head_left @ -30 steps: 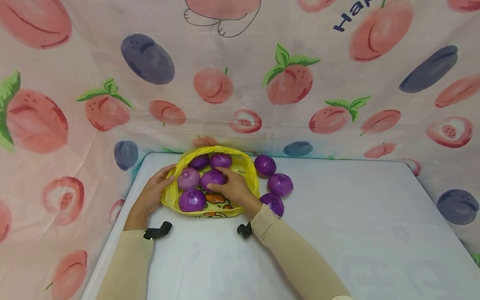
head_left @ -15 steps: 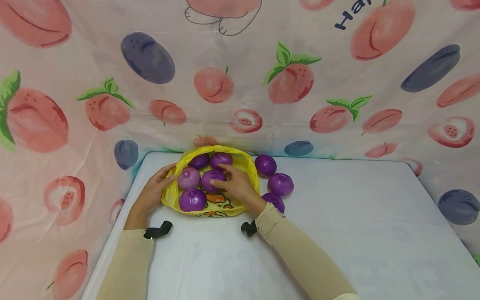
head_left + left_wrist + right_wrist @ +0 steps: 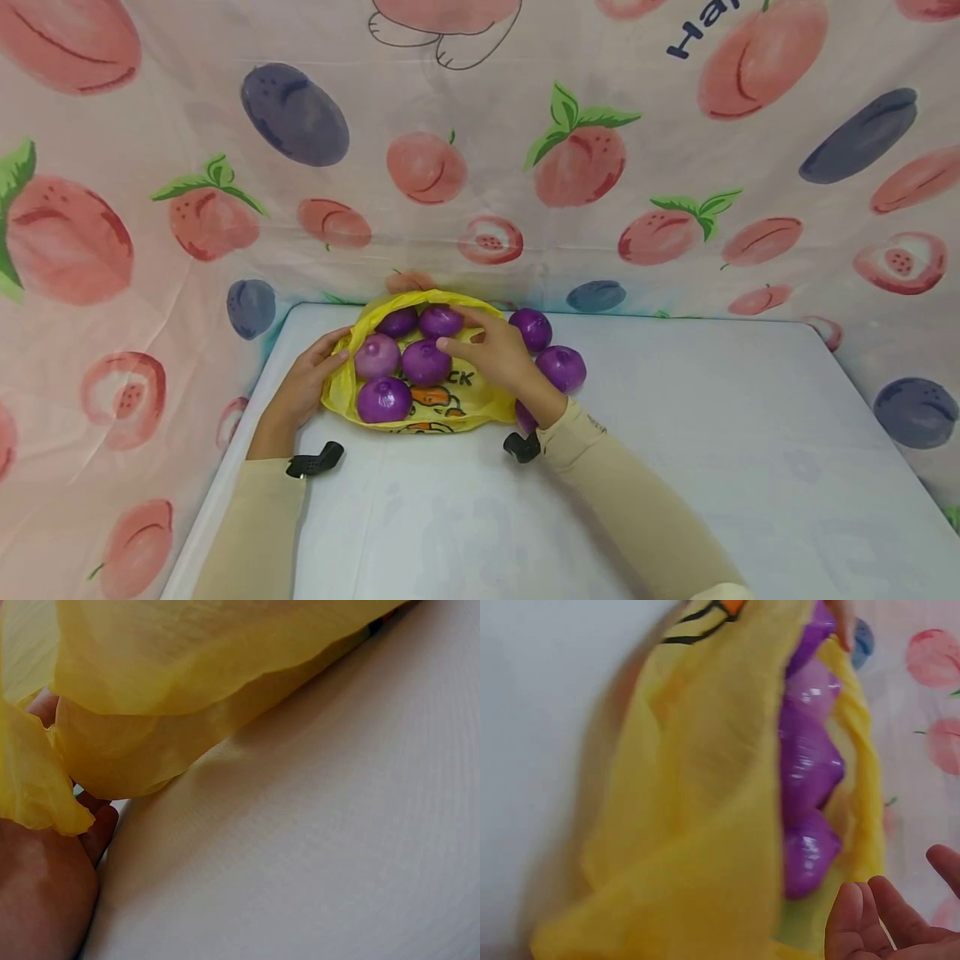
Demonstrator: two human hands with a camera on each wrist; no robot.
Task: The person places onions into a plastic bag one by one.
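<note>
A yellow plastic bag (image 3: 345,396) with a printed inside lies open-mouthed near the table's far left, holding several glossy purple onions (image 3: 384,400). At its left side my left hand (image 3: 302,385) pinches the rim, thumb inside and fingers outside; in the left wrist view the yellow film (image 3: 135,742) passes between them. Over the bag's right side, my right hand (image 3: 497,350) holds nothing, its fingers spread just right of the middle onion (image 3: 426,362). In the right wrist view its fingers (image 3: 900,915) stand apart from the onions (image 3: 810,765).
Right of the bag, an onion (image 3: 531,330) and a second onion (image 3: 561,368) sit on the white table (image 3: 712,450). Another onion (image 3: 525,417) is partly hidden by my right wrist. A fruit-print cloth (image 3: 525,275) hangs behind and at the left.
My right hand has let go of the middle onion, leaving it in the bag, and has drawn back to the right. My left hand stays on the bag's rim.
</note>
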